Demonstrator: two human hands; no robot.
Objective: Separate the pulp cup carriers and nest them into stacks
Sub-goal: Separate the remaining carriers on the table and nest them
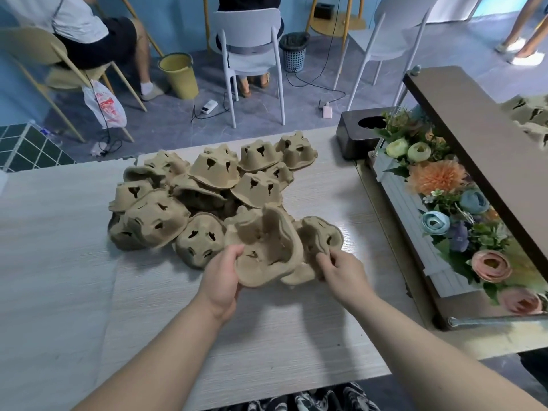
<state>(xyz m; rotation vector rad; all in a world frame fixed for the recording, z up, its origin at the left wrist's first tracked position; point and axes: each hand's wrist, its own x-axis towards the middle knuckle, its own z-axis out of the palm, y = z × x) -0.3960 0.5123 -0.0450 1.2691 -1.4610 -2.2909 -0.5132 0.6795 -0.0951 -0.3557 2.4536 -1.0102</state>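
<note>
A tan moulded-pulp cup carrier (267,247) is tilting with its hollow side up at the near edge of a loose heap of matching tan pulp carriers (207,188), most lying domed side up on the pale wood-grain table (74,277). Another tan carrier (318,235) is lying just right of the tilted one, touching it. Right of the heap, a white planter box of artificial flowers (439,203) is sitting under a brown wooden shelf (480,137). The left hand (222,280) is reaching forward, thumb curling over the tilted carrier's near left rim with fingers underneath, gripping it. The right hand (341,271) is pinching the neighbouring carrier's near edge with bent fingers.
</note>
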